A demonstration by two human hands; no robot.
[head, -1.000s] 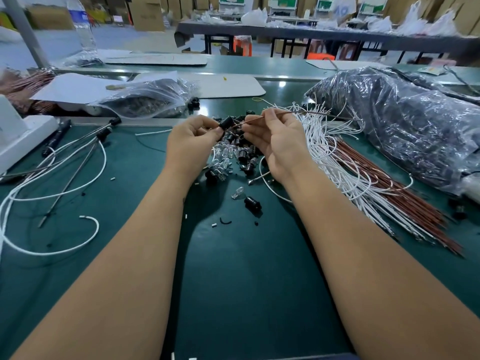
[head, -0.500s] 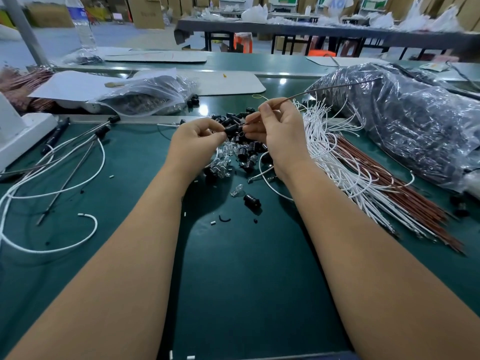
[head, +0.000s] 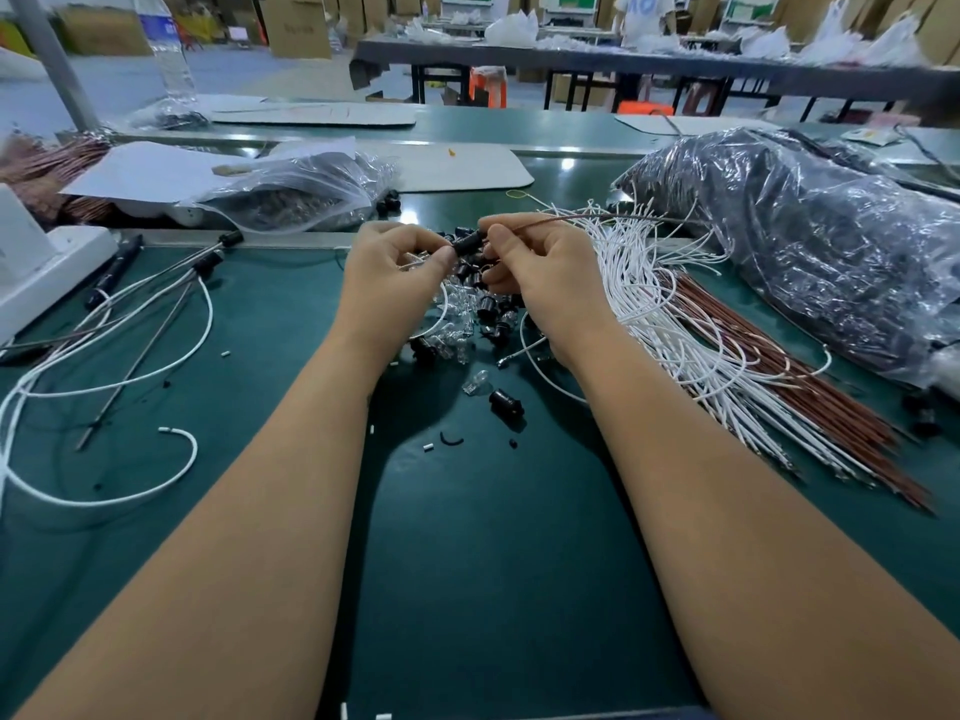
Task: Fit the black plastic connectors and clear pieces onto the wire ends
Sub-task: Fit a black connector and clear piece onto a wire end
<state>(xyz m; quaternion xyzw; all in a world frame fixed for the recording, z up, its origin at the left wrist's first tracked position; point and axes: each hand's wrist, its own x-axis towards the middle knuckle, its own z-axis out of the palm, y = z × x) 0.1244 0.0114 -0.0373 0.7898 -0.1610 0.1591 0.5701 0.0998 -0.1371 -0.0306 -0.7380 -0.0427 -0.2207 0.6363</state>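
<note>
My left hand [head: 395, 275] pinches a small black connector [head: 467, 242] at its fingertips. My right hand [head: 540, 272] holds a thin brown wire [head: 597, 217] whose end meets that connector; the wire runs off to the right. Both hands hover over a heap of black connectors and clear pieces [head: 470, 314] on the green mat [head: 493, 563]. One loose clear piece [head: 477, 381] and one black connector [head: 505, 401] lie nearer me. A fan of white wires [head: 675, 314] and brown wires [head: 810, 387] lies to the right.
Finished wires with black ends [head: 156, 314] sprawl at the left beside a white box [head: 36, 267]. A clear bag of parts [head: 301, 194] sits behind, a large plastic bag [head: 810, 241] at the right. Small scraps dot the mat. A person stands far back.
The brown wire has swung lower and its end has moved into the black connector. Both hands have closed together and shifted slightly.
</note>
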